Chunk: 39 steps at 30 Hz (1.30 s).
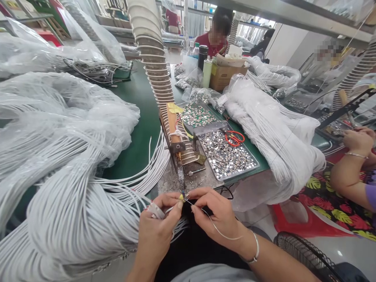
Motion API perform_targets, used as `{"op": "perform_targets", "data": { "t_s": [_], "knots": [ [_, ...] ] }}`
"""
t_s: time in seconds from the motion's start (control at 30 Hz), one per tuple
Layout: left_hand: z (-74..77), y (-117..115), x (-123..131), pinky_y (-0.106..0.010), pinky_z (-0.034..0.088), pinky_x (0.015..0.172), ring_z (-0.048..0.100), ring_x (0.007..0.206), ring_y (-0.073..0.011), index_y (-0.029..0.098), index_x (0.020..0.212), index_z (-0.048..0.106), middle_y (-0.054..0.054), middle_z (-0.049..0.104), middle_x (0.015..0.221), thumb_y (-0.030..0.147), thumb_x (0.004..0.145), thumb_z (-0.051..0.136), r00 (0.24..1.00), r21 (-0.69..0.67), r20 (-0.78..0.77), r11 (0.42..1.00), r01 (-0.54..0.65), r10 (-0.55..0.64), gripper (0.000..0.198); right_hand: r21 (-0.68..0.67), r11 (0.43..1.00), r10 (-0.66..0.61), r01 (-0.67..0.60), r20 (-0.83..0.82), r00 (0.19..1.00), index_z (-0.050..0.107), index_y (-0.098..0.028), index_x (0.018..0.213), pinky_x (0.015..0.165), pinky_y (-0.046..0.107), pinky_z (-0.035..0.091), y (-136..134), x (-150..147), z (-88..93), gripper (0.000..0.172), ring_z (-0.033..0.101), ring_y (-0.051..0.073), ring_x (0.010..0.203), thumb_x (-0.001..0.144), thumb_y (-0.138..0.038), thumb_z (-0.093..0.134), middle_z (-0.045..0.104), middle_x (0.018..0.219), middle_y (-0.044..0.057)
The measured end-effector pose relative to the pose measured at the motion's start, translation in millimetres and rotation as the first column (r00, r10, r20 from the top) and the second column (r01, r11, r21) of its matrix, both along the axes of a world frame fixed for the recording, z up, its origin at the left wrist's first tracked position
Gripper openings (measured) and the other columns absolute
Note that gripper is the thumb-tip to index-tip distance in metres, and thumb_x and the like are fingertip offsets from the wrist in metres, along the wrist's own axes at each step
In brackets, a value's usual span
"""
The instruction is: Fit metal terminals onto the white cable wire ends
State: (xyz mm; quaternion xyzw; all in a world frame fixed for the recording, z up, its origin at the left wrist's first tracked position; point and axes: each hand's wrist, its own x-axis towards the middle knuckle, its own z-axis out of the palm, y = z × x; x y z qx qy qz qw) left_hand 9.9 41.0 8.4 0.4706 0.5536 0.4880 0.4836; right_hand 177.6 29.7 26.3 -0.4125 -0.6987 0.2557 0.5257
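Note:
My left hand (pixel 155 231) is closed in a pinch on the end of a white cable (pixel 169 210), right under the tip of a soldering iron (pixel 181 180). A small yellowish piece shows at those fingertips; its kind is too small to tell. White material with red marks (pixel 155 210) wraps around a finger of this hand. In my right hand (pixel 219 215), thumb and fingers pinch a thin solder wire (pixel 213 224), which reaches to the iron's tip and trails back towards the wrist. The iron's wooden handle (pixel 174 125) is fixed in a metal stand.
Bundles of white cables (pixel 79 207) cover the left side, partly in plastic. A tray of small metal parts (pixel 229 156) holds red-handled scissors (pixel 234 138); green boards (pixel 198 115) lie behind. A ribbed hose (pixel 155 62) hangs above the iron. Co-workers sit behind and at right.

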Motion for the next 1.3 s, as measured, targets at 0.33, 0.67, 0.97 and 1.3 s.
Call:
{"op": "perform_targets", "data": {
  "t_s": [0.33,0.67,0.97,1.3],
  "knots": [
    [-20.6,-7.5,-6.9,-0.029,0.047,0.082,0.065,0.088,-0.0202,0.022,0.063,0.065,-0.002,0.073,0.087,0.031,0.077,0.073,0.999,-0.069,0.0,0.997,0.037,-0.037,0.017,-0.054,0.997,0.055,-0.051,0.065,0.996,0.059,-0.019,0.083,0.081,0.029,0.059,-5.1,3.7,-17.2,0.01,0.072,0.018,0.094,0.089,-0.011,0.058,0.073,0.096,0.012],
    [-9.5,-14.4,-10.8,-0.031,0.047,0.077,0.064,0.085,-0.0223,0.021,0.062,0.067,-0.004,0.072,0.084,0.036,0.072,0.077,0.981,-0.233,0.159,0.961,0.148,-0.113,0.02,0.205,0.955,0.159,-0.214,0.253,0.954,0.058,-0.017,0.093,0.075,0.027,0.061,6.0,9.2,-30.2,0.008,0.071,0.018,0.087,0.096,-0.011,0.055,0.073,0.092,0.012],
    [2.6,-14.9,-11.6,-0.022,0.029,0.05,0.042,0.054,-0.0084,0.018,0.06,0.059,0.0,0.068,0.077,0.033,0.07,0.077,0.94,-0.337,0.276,0.896,0.29,-0.2,0.026,0.148,0.952,0.221,-0.269,0.276,0.935,0.056,-0.018,0.092,0.071,0.026,0.06,0.8,13.8,-26.3,0.01,0.069,0.017,0.084,0.098,-0.012,0.051,0.072,0.092,0.011],
    [-1.0,-19.3,-6.5,-0.026,0.034,0.051,0.053,0.062,-0.015,0.019,0.06,0.062,-0.005,0.072,0.08,0.033,0.069,0.077,0.966,-0.28,0.217,0.939,0.202,-0.143,0.023,0.112,0.967,0.198,-0.227,0.223,0.954,0.058,-0.019,0.091,0.07,0.026,0.06,-0.8,11.3,-25.0,0.009,0.069,0.017,0.082,0.096,-0.013,0.054,0.072,0.089,0.01]
  ]
}}
